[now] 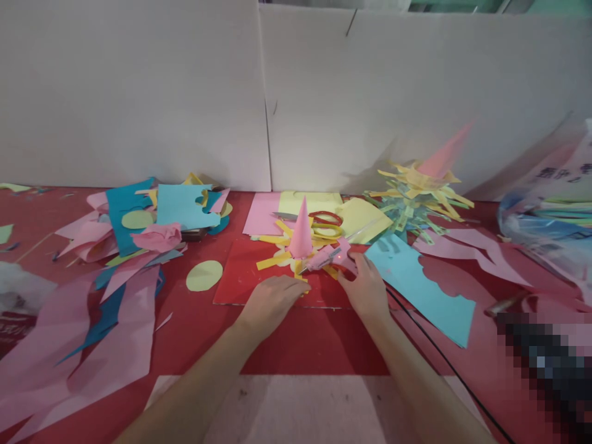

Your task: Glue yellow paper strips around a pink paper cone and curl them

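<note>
As right fingers (363, 263) grip glue gun (327, 256), left fingers (290, 285) cross board's edge (231, 302), grasp unclear.

This looks like a paper-craft work area, though whether it belongs to a workshop, a classroom or a home cannot be told. Between the left hand (272, 302) and the right hand (367, 290), a pink glue gun (330, 256) lies across a pink paper cone (302, 234) ringed by yellow strips. Scissors (287, 216) rest just beyond. Cut pink paper (123, 333) heaps up left of the hands; a scalloped light blue sheet (425, 293) lies to their right, with a fringed, cone-topped paper piece (416, 179) farther off. Everything sits on a red-topped table (296, 351), backed by plain white panels (139, 92) beyond the hands. A plastic bag (520, 216) stands far right.
</note>
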`<state>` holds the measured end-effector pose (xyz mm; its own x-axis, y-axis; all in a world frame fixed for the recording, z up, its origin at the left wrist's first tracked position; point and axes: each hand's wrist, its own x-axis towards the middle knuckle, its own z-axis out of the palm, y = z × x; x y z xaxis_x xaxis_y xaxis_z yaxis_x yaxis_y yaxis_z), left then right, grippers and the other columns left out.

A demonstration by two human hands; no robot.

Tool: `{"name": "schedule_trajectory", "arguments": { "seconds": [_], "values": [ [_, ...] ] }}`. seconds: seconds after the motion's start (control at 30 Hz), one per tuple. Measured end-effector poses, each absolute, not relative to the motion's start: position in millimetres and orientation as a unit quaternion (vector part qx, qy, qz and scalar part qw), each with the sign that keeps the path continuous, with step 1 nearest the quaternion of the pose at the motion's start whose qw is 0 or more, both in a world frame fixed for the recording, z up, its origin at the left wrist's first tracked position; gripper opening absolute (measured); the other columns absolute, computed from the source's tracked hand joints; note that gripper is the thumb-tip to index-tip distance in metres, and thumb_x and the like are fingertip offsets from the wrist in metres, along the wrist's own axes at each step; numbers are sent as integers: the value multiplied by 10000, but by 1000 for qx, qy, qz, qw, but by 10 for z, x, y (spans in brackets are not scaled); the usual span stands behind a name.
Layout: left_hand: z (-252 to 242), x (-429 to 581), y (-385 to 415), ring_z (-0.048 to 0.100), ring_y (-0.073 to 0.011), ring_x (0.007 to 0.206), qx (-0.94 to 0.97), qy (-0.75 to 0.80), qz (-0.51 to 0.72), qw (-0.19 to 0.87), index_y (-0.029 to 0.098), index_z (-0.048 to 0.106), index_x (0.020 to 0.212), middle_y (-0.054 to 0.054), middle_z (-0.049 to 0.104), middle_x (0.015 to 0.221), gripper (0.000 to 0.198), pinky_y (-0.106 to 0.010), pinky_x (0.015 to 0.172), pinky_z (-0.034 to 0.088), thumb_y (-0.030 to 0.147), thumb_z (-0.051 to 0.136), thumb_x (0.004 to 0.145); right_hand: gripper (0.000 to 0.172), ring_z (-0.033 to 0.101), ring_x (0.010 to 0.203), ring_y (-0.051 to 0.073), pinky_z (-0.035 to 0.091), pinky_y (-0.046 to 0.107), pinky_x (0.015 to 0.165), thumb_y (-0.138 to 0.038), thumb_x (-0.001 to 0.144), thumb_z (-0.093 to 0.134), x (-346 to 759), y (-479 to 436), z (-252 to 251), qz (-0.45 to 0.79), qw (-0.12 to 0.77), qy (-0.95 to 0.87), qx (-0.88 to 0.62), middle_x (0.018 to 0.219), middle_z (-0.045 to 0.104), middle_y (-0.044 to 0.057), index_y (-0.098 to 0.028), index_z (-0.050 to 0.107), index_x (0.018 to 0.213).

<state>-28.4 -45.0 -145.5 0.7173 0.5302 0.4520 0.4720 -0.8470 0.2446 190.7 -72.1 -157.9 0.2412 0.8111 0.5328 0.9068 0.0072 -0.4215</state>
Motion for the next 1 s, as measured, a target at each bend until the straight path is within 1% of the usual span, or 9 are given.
{"name": "schedule_trajectory", "arguments": {
  "seconds": [0.1,0.2,0.4,0.57,0.63,0.73,0.87,0.93,1.0],
  "values": [
    [-1440,-281,-451,644,-147,861,926,262,266,58,189,610,1009,-27,702,984,224,-276,753,510,164,415,904,342,580,873,263,467,382,752,-468,823,489,1924,-713,-1599,-69,362,-615,-697,955,633,125,-176,533,995],
    [-1434,-275,-447,636,-154,895,927,245,278,59,185,613,993,-30,702,974,211,-298,795,510,167,425,900,361,579,859,260,466,377,746,-492,802,520,1938,-704,-1618,-66,368,-617,-693,955,632,116,-182,538,985],
    [-1425,-278,-433,621,-153,946,933,214,285,59,190,601,1036,-29,690,1023,241,-318,828,494,149,402,908,382,578,864,262,455,378,748,-499,769,556,1921,-696,-1630,-52,376,-608,-697,947,631,117,-185,548,988],
    [-1402,-285,-447,614,-152,963,930,219,289,63,201,587,1085,-33,680,1059,271,-315,829,481,154,377,920,388,568,932,256,439,378,821,-421,729,568,1936,-689,-1618,-21,415,-544,-729,1007,623,118,-171,545,1025],
    [-1409,-281,-453,605,-152,989,929,224,288,59,208,566,1130,-39,670,1082,286,-316,847,474,163,375,922,424,558,958,254,429,376,842,-399,707,562,1970,-682,-1612,-7,430,-510,-745,1042,615,119,-160,539,1057],
    [-1432,-271,-441,577,-160,1055,923,260,278,53,234,516,1202,-44,634,1154,312,-329,895,461,186,398,917,496,560,914,244,428,372,827,-415,670,576,2020,-673,-1600,14,440,-461,-771,1031,614,115,-146,536,1085],
    [-1456,-262,-387,475,-194,1211,895,370,243,60,276,431,1284,-46,508,1329,408,-366,971,429,255,486,880,527,557,842,225,429,359,792,-442,657,581,2030,-672,-1575,31,443,-443,-779,990,618,103,-140,541,1087],
    [-1457,-263,-360,435,-197,1252,883,404,228,73,270,404,1306,-41,479,1361,455,-368,1002,407,297,513,865,527,555,823,217,428,350,783,-442,656,581,2017,-675,-1562,35,448,-441,-777,972,620,99,-137,547,1085],
    [-1447,-263,-349,429,-186,1258,881,412,216,88,260,394,1316,-30,485,1359,464,-361,1028,384,324,502,870,530,553,820,215,426,345,781,-440,653,584,2006,-678,-1552,34,453,-435,-777,958,623,96,-137,553,1086]
  ]
}}
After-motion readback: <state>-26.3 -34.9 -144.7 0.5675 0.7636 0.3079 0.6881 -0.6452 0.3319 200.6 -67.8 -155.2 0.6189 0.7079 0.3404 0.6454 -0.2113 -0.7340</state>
